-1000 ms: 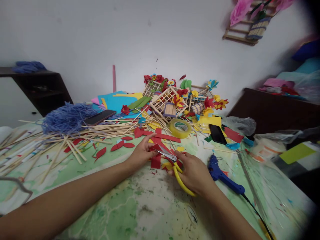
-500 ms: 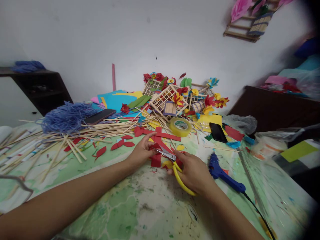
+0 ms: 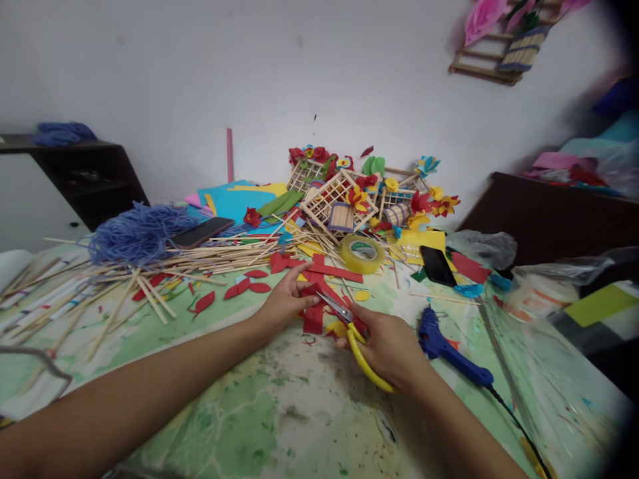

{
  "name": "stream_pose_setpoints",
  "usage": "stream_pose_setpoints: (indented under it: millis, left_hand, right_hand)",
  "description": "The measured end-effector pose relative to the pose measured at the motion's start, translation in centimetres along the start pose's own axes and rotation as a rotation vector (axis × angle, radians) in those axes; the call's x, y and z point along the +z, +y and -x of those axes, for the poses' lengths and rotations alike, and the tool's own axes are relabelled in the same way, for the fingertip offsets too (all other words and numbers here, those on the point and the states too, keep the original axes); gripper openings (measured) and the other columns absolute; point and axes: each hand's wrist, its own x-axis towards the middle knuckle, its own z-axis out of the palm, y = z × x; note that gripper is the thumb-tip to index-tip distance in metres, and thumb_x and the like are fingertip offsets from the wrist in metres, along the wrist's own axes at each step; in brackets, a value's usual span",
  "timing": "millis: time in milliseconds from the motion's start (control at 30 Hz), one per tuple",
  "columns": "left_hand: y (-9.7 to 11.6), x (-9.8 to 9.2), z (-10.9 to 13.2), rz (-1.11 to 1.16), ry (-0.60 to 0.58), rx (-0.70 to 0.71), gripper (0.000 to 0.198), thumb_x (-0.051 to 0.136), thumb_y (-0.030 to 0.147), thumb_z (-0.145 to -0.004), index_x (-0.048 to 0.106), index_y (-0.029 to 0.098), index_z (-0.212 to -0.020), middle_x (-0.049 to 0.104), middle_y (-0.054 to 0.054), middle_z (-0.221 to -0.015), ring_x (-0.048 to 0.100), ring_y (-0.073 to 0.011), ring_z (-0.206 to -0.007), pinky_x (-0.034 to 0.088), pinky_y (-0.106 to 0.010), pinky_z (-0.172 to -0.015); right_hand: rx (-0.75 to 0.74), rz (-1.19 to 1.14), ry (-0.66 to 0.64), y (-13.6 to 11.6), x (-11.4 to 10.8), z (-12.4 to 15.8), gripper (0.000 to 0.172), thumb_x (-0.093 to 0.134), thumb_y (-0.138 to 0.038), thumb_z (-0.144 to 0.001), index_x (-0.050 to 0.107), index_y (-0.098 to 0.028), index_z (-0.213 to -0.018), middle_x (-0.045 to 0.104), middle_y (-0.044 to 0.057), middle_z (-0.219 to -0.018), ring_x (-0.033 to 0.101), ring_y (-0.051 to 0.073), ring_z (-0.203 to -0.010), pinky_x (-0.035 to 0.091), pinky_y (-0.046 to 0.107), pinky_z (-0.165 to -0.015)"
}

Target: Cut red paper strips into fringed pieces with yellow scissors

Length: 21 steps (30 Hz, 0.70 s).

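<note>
My right hand [image 3: 387, 342] grips yellow-handled scissors [image 3: 368, 366], whose metal blades point up and left. Pinched in the fingers of my left hand [image 3: 283, 303] is a small piece of red paper [image 3: 310, 291], right beside the blade tips. Under and behind the hands lie more red paper strips [image 3: 339, 271] on the table. Cut red petal shapes [image 3: 238, 288] are scattered left of my left hand. A yellow scrap [image 3: 335, 328] shows beneath the scissors.
A blue glue gun [image 3: 449, 352] with a black cord lies at right. Behind stand a clear tape roll [image 3: 363, 254], a phone [image 3: 437, 266], stick frames with paper flowers [image 3: 339, 203], wooden sticks [image 3: 219, 257] and blue yarn [image 3: 137, 233]. Another phone [image 3: 202, 233] rests by the yarn.
The scissors' blades have tilted upward slightly, and their tips are now at the red paper by my left fingers. The whole view has shifted a little.
</note>
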Motion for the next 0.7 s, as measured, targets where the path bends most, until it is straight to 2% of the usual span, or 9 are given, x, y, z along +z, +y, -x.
stream_pose_setpoints:
  millis: [167, 433, 700]
  left_hand:
    - [-0.03, -0.21, -0.20, -0.012, 0.029, 0.021, 0.087, 0.075, 0.018, -0.062, 0.028, 0.024, -0.135, 0.068, -0.005, -0.087, 0.064, -0.0172, -0.076, 0.049, -0.029, -0.069]
    - [0.18, -0.51, -0.42, -0.040, 0.066, 0.042, 0.085, 0.075, 0.019, -0.061, 0.030, 0.023, -0.134, 0.066, -0.002, -0.082, 0.063, -0.0156, -0.073, 0.047, -0.026, -0.067]
    - [0.40, -0.84, -0.70, -0.046, 0.094, 0.071, 0.077, 0.073, 0.019, -0.062, 0.035, 0.022, -0.129, 0.059, 0.005, -0.068, 0.059, -0.0107, -0.064, 0.044, -0.022, -0.064]
  right_hand:
    - [0.007, 0.038, -0.005, 0.07, 0.07, -0.06, 0.061, 0.044, -0.064, -0.075, 0.055, -0.025, -0.120, 0.070, 0.007, -0.090, 0.064, 0.024, -0.081, 0.035, 0.026, -0.058]
    - [-0.009, 0.045, 0.019, 0.18, 0.08, 0.05, 0.058, 0.042, -0.064, -0.078, 0.055, -0.026, -0.119, 0.071, 0.006, -0.085, 0.065, 0.023, -0.075, 0.032, 0.026, -0.055]
    - [0.009, 0.048, 0.029, 0.33, 0.45, -0.07, 0.052, 0.041, -0.063, -0.079, 0.058, -0.026, -0.112, 0.070, 0.005, -0.077, 0.065, 0.023, -0.071, 0.027, 0.025, -0.052]
